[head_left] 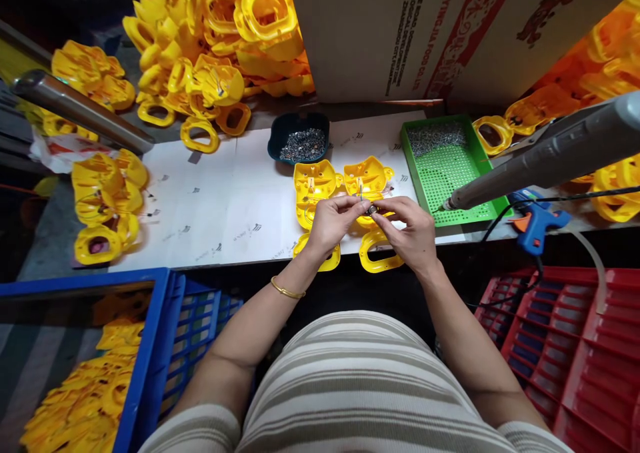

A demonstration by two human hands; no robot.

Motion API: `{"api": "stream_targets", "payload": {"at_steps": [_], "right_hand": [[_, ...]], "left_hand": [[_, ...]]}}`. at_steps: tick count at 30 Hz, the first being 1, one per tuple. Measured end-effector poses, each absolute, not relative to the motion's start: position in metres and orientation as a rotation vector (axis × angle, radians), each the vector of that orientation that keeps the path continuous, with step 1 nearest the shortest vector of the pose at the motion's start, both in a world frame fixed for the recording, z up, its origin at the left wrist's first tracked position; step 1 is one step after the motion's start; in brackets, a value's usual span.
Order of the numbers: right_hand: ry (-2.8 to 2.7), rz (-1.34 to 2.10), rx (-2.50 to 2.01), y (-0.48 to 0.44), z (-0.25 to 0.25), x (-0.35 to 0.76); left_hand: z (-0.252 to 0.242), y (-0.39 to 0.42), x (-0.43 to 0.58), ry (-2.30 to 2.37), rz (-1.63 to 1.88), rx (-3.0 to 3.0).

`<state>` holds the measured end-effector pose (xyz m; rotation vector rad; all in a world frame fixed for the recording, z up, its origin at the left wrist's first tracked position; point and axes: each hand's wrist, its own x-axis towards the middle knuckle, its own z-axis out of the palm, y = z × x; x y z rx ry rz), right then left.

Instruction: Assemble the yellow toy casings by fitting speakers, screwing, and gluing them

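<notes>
My left hand [332,222] and my right hand [411,232] meet at the fingertips over the white board. Both pinch a small dark round part [371,210] with a shiny rim; its exact kind is too small to make out. Beneath them lie two yellow plastic shells, a left shell [314,176] and a right shell [364,173], each with an oval loop at its near end. Thin wires show by the right shell. My hands hide parts of both shells.
Behind the shells stands a dark bowl [273,148] of small metal pieces, probably screws. To the right are a green perforated tray [453,180], a grey power screwdriver [540,153] and a blue glue gun [535,223]. Yellow shells [105,200] are piled left; a blue crate [163,306] and red crate [575,373] flank me.
</notes>
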<state>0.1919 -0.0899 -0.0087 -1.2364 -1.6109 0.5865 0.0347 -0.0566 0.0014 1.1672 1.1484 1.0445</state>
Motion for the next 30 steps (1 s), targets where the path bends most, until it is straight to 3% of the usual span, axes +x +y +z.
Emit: {"api": "stream_targets", "payload": {"at_steps": [5, 10, 17, 30], "right_hand": [[-1.688, 0.512, -1.503, -0.091, -0.010, 0.195], [-1.850, 0.411, -1.790, -0.088, -0.015, 0.190], [-1.887, 0.375, -1.903, -0.081, -0.020, 0.185], [-2.050, 0.476, -1.847, -0.074, -0.012, 0.190]], "left_hand": [[0.002, -0.060, 0.027, 1.400, 0.966, 1.775], [0.000, -0.072, 0.024, 1.628, 0.599, 2.230], [-0.004, -0.073, 0.030, 1.593, 0.446, 2.249], [-0.014, -0.069, 0.040, 1.540, 0.593, 2.023]]}}
